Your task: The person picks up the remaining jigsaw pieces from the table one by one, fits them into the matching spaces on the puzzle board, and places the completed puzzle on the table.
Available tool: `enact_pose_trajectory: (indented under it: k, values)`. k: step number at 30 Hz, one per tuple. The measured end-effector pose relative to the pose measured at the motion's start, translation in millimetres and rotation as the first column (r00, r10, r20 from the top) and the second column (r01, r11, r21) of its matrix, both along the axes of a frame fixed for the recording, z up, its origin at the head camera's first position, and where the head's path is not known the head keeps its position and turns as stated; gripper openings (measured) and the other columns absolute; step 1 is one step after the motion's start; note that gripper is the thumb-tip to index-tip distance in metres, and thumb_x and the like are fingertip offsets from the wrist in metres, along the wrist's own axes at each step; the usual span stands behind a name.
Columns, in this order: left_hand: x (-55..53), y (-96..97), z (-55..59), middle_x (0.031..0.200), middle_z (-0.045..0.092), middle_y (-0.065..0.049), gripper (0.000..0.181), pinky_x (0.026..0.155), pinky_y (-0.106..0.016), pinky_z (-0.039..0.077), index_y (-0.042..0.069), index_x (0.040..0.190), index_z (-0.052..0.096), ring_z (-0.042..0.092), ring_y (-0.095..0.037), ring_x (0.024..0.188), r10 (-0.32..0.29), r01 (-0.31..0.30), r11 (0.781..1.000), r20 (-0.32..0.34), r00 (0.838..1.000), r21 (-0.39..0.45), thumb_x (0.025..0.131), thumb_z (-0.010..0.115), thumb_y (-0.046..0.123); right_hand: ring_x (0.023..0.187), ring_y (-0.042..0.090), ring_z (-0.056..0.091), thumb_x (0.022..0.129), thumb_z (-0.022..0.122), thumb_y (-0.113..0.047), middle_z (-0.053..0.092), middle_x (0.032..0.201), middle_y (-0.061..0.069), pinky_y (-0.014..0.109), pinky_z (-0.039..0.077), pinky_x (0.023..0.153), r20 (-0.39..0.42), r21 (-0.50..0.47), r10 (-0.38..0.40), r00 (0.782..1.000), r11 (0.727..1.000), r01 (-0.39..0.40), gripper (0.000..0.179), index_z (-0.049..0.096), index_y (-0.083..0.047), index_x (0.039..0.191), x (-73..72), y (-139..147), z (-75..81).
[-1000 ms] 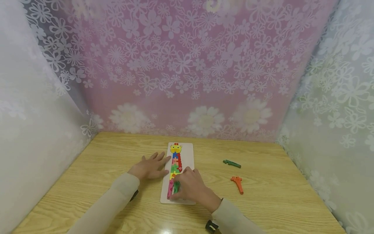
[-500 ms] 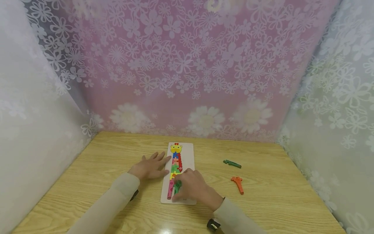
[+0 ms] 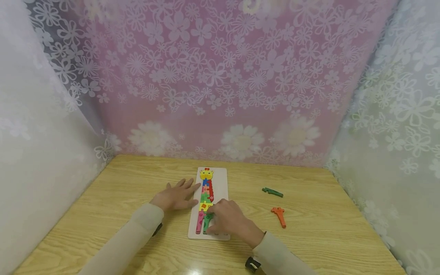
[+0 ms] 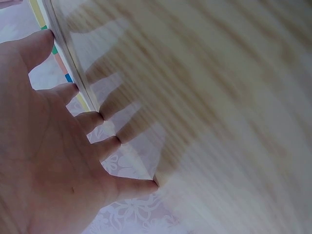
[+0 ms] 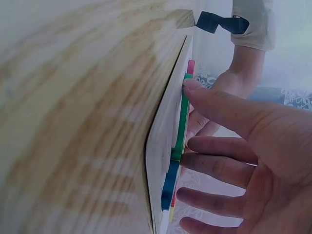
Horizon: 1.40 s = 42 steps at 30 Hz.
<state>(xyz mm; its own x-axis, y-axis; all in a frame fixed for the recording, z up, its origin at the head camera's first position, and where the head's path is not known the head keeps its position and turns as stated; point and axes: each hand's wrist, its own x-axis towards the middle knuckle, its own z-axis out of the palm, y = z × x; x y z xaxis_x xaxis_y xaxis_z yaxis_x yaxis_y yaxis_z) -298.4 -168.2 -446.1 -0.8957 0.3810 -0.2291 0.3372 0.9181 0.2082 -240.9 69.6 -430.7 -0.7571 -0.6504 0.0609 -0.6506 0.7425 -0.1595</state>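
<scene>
A giraffe puzzle board (image 3: 220, 187) lies on the table in the head view, with several coloured pieces in it. The yellow giraffe head (image 3: 206, 175) is at its far end, and a pink leg piece (image 3: 199, 221) is near its close end. My right hand (image 3: 229, 217) touches a green leg piece (image 3: 206, 223) beside the pink one, its thumb on one end and fingertips near the other. In the right wrist view that green piece (image 5: 182, 117) lies along the board, with the fingers fairly straight. My left hand (image 3: 177, 196) rests spread at the board's left edge, fingertips touching it.
A loose dark green puzzle piece (image 3: 273, 191) and an orange puzzle piece (image 3: 280, 217) lie on the wooden table (image 3: 316, 229) to the right of the board. A flower-patterned cloth (image 3: 220, 95) hangs behind, with pale cloths on both sides.
The green leg piece has turned straighter and sits lower beside the pink one. My right hand has shifted slightly right, uncovering more of the yellow piece. The left hand stays in place.
</scene>
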Motion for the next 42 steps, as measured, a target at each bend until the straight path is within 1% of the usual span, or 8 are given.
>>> enact_pose_trajectory:
  k: [5, 9, 12, 18, 21, 26, 33, 42]
  values:
    - [-0.6, 0.1, -1.3, 0.175, 0.016, -0.008, 0.074, 0.118, -0.081, 0.013, 0.032, 0.166, 0.02, 0.015, -0.041, 0.161, 0.005, -0.005, 1.0, 0.001, 1.0, 0.007, 0.103, 0.043, 0.063, 0.109, 0.021, 0.068, 0.077, 0.089, -0.048, 0.078, 0.116, -0.002, 0.041, 0.058, 0.093, 0.046, -0.004, -0.009, 0.999, 1.0, 0.01, 0.051, 0.079, -0.019, 0.118, -1.9, 4, -0.7]
    - [-0.7, 0.0, -0.8, 0.175, 0.016, -0.008, 0.074, 0.118, -0.081, 0.012, 0.033, 0.166, 0.02, 0.015, -0.04, 0.161, 0.008, -0.008, 1.0, 0.006, 1.0, 0.01, 0.103, 0.043, 0.064, 0.124, 0.029, 0.064, 0.082, 0.087, -0.043, 0.076, 0.122, -0.002, 0.049, 0.056, 0.101, 0.115, -0.029, 0.007, 0.993, 1.0, -0.003, 0.048, 0.076, -0.02, 0.123, -5.3, 18, 5.7]
    - [-0.6, -0.4, -0.1, 0.175, 0.015, -0.007, 0.074, 0.119, -0.081, 0.011, 0.033, 0.166, 0.02, 0.014, -0.04, 0.162, 0.009, -0.009, 1.0, 0.006, 1.0, 0.009, 0.103, 0.043, 0.064, 0.126, 0.031, 0.062, 0.084, 0.086, -0.038, 0.075, 0.126, 0.0, 0.052, 0.055, 0.102, 0.13, -0.058, 0.04, 0.991, 0.998, -0.033, 0.047, 0.075, -0.017, 0.124, -9.2, 32, 13.2]
    - [-0.3, -0.9, -1.0, 0.175, 0.014, -0.006, 0.073, 0.119, -0.08, 0.011, 0.033, 0.166, 0.019, 0.013, -0.038, 0.162, 0.003, -0.003, 1.0, -0.002, 1.0, -0.006, 0.104, 0.041, 0.064, 0.115, 0.025, 0.06, 0.084, 0.086, -0.033, 0.073, 0.128, 0.003, 0.047, 0.054, 0.096, 0.061, -0.123, 0.122, 0.991, 0.986, -0.114, 0.047, 0.074, -0.012, 0.124, -16.9, 73, 21.6]
    - [0.0, -1.0, -0.7, 0.175, 0.015, -0.006, 0.074, 0.119, -0.08, 0.011, 0.033, 0.166, 0.019, 0.013, -0.038, 0.162, 0.0, 0.0, 1.0, -0.003, 1.0, -0.006, 0.104, 0.041, 0.065, 0.12, 0.028, 0.059, 0.085, 0.086, -0.031, 0.07, 0.133, 0.006, 0.051, 0.052, 0.1, 0.055, -0.161, 0.148, 0.987, 0.977, -0.138, 0.049, 0.071, -0.011, 0.128, -19.0, 99, 22.8]
    - [-0.5, -1.1, -0.1, 0.175, 0.015, -0.007, 0.074, 0.119, -0.081, 0.012, 0.033, 0.166, 0.019, 0.013, -0.039, 0.162, -0.003, 0.003, 1.0, -0.003, 1.0, -0.004, 0.103, 0.041, 0.065, 0.136, 0.04, 0.051, 0.085, 0.086, -0.026, 0.058, 0.147, 0.014, 0.06, 0.05, 0.102, 0.172, -0.255, 0.131, 0.976, 0.963, -0.084, 0.058, 0.066, -0.01, 0.136, -19.3, 142, 21.1]
    - [-1.6, -2.5, 0.0, 0.175, 0.013, -0.006, 0.074, 0.119, -0.08, 0.011, 0.034, 0.166, 0.018, 0.012, -0.038, 0.162, -0.003, 0.003, 1.0, -0.005, 1.0, -0.008, 0.103, 0.041, 0.065, 0.136, 0.056, 0.045, 0.078, 0.09, -0.033, 0.052, 0.149, 0.025, 0.071, 0.047, 0.098, 0.172, -0.265, 0.105, 0.98, 0.963, -0.057, 0.069, 0.065, -0.008, 0.136, -19.3, 192, 13.7]
    - [-2.0, -1.9, 0.0, 0.175, 0.013, -0.007, 0.074, 0.119, -0.081, 0.011, 0.034, 0.166, 0.018, 0.011, -0.039, 0.162, -0.003, 0.003, 1.0, 0.002, 1.0, 0.007, 0.103, 0.043, 0.064, 0.126, 0.054, 0.046, 0.076, 0.09, -0.041, 0.056, 0.14, 0.026, 0.069, 0.049, 0.09, 0.21, -0.261, 0.047, 0.976, 0.965, 0.009, 0.072, 0.067, -0.008, 0.135, -23.7, 228, 0.2]
